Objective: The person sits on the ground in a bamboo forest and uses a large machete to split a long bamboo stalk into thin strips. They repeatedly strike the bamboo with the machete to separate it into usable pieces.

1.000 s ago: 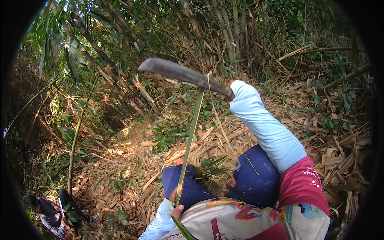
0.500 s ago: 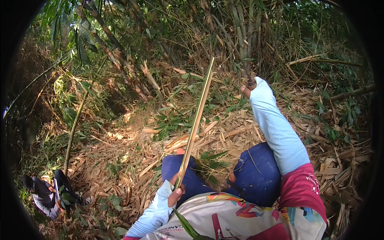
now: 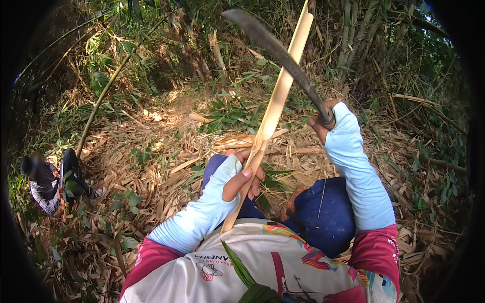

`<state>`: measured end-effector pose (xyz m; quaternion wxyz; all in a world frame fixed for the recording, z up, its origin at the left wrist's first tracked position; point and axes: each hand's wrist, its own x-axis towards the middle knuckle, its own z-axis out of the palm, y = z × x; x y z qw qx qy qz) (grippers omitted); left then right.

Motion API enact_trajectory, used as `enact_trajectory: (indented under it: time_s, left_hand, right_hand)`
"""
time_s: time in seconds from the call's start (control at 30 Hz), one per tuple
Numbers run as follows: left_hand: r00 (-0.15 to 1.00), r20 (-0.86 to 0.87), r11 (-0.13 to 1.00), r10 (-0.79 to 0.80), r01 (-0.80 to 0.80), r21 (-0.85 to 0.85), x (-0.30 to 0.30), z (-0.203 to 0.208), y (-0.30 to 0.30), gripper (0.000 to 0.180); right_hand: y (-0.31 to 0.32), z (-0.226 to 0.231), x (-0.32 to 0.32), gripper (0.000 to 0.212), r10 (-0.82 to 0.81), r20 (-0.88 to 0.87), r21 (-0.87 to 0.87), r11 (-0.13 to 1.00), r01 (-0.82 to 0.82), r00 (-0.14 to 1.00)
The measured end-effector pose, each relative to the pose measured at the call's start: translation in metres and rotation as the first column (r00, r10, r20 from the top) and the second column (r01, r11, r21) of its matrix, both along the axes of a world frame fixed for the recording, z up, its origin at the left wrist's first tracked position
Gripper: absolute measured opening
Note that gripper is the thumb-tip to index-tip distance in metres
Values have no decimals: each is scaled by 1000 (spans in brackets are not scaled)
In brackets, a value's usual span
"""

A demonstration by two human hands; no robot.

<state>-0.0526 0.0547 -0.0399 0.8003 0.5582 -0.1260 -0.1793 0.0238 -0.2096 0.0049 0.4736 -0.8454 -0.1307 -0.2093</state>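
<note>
My left hand [image 3: 242,179] is wrapped round the lower part of a split bamboo strip [image 3: 275,106], which slants up and away with its pale inner face showing. The strip's near end reaches my shirt. In my right hand [image 3: 328,121] is a machete [image 3: 288,60] with a dark, curved blade pointing up and to the left. Seen from here, the blade crosses over the upper part of the strip; whether they touch I cannot tell. Pale blue sleeves cover both forearms and part of my hands.
Dry bamboo leaves and shavings [image 3: 166,156] litter the ground. Bamboo stems [image 3: 353,40] stand at the back, and a thin leaning pole [image 3: 103,96] rises at the left. Another person [image 3: 50,182] sits at the far left with a long object. My knees in blue trousers [image 3: 323,212] are bent in front.
My left hand has moved up and right, gripping the bamboo strip farther along; its broad pale face now shows. The machete blade has come into clear view, swung up and left across the strip.
</note>
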Motion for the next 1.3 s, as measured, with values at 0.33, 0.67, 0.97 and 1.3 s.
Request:
enact_trajectory:
  time_s: [0.33,0.67,0.97,1.3]
  left_hand:
    - [995,-97,974,31,-8,225,-5,35,-14,43]
    - [991,-83,931,-108,130,341,-6,59,-16,38]
    - [935,354,863,-35,-151,483,-7,60,-27,32]
    - [943,328,820,-48,-151,552,-18,63,-38,37]
  right_hand:
    - [28,16,-23,26,289,117,-694,708,-130,950]
    - [31,18,-32,29,317,177,-674,729,-120,932]
    - [32,26,-40,25,290,143,-710,697,-106,946]
    - [36,28,-52,14,290,125,-747,657,-102,949]
